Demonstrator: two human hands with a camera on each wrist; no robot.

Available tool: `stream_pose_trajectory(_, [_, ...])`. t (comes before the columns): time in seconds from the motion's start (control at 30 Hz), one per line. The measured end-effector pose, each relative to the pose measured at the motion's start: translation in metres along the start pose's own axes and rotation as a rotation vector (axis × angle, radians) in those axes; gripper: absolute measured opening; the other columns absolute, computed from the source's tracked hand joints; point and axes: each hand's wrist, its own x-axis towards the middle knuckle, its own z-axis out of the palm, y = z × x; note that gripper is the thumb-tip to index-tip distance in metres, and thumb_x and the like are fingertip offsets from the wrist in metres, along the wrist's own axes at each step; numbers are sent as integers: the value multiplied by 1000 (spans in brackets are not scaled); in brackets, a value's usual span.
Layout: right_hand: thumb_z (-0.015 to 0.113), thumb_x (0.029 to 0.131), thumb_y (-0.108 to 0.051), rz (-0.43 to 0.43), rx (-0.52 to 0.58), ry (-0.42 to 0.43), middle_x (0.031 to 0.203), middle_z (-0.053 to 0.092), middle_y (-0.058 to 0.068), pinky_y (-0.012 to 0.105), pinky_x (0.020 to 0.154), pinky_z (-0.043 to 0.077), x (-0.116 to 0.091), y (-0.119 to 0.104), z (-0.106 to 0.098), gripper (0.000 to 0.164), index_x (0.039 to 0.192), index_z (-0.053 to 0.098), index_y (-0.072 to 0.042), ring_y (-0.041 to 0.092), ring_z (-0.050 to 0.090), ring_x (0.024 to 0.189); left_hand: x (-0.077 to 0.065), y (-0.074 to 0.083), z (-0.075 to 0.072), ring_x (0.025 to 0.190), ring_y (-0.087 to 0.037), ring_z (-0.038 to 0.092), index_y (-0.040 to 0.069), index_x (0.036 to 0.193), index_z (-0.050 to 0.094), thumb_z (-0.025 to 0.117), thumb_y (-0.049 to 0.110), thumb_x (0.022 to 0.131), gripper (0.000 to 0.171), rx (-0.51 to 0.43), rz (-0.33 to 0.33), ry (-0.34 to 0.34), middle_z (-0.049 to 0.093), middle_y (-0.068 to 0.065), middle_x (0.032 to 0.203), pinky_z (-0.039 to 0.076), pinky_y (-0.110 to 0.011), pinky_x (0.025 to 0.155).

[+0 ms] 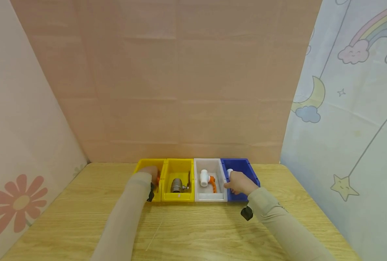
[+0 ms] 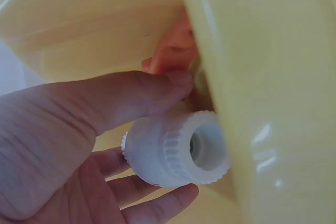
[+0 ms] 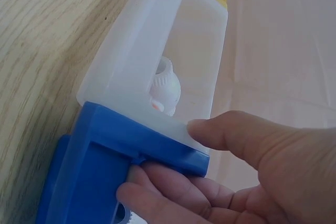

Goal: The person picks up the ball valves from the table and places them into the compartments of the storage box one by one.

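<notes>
My left hand [image 1: 150, 171] reaches into the leftmost yellow bin and holds a white plastic ball valve [image 2: 157, 148] with an orange handle [image 2: 176, 48]. The thumb lies over it by the handle, and fingers pass beneath the white body. At the blue bin [image 1: 240, 165], my right hand [image 1: 242, 183] dips its loosely bent fingers [image 3: 168, 182] inside. Its thumb lies across the adjoining edge of the white bin [image 3: 181, 124]. Part of a white fitting [image 1: 230, 172] shows beside that hand in the blue bin; the hand hides the rest.
A second yellow bin [image 1: 178, 197] holds a metal ball valve [image 1: 177, 185]. Another white valve [image 1: 204, 178] with an orange handle lies in the white bin. The bins stand in a row on the wooden table [image 1: 187, 228], before a brown backdrop [image 1: 178, 90].
</notes>
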Motion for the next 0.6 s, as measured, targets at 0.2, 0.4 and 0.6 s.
stream_pose_trajectory(0.2, [67,91,-20,4,-4,-5,69,62,7,28,59,55,-1,0,-1,24,79,54,-3,15,62,59,4,-2,0,80,-18,55,12,91,71,83,6,73,23,26,19,-10,66,-2,90,51,-32,77])
stream_pose_trajectory(0.4, [67,91,-20,-4,-2,-12,69,62,7,29,60,55,-2,1,-3,25,79,54,-3,16,62,59,0,0,-4,93,-21,60,10,109,70,84,10,73,39,31,17,-39,68,-5,105,52,-38,87])
stream_pose_trajectory(0.6, [67,91,-19,-20,3,-15,68,62,7,29,59,55,-3,1,-4,25,77,54,-3,16,62,58,-7,6,-11,99,-23,61,10,114,69,82,11,75,41,22,0,-46,68,-5,109,51,-42,91])
